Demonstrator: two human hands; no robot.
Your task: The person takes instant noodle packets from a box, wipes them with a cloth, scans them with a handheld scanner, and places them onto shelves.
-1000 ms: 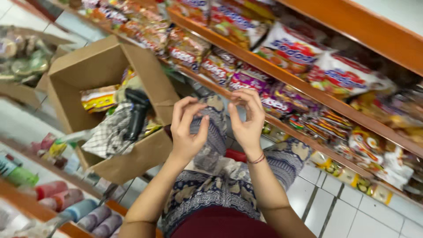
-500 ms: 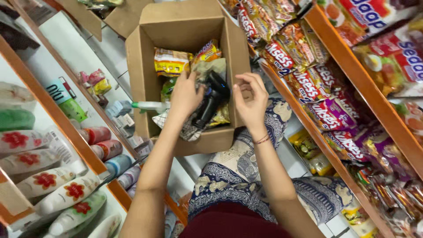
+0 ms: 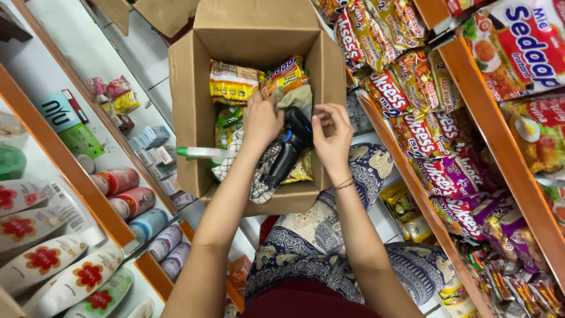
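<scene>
An open cardboard box [image 3: 188,118] stands on the floor in front of me, between two shop shelves. Inside lie yellow snack packets [image 3: 232,82], a checked cloth [image 3: 259,176], a black handheld scanner [image 3: 288,150] and a white spray bottle [image 3: 203,153] with a green tip. My left hand [image 3: 261,121] reaches into the box and rests on the cloth beside the scanner. My right hand [image 3: 332,138] hovers over the box's right side, fingers bent near a grey-green cloth [image 3: 297,97]. Whether either hand grips anything is unclear.
The right shelf [image 3: 471,76] holds rows of instant noodle packets [image 3: 412,70]. On the left shelf [image 3: 65,159] lie lotion bottles [image 3: 59,259], deodorant cans [image 3: 126,191] and small boxes. Another cardboard box [image 3: 159,15] sits beyond the open one. My patterned trousers [image 3: 318,235] fill the aisle floor below.
My view has turned from the noodle shelf down onto the box. Both hands have moved from in front of me into the box, onto the cloth and scanner.
</scene>
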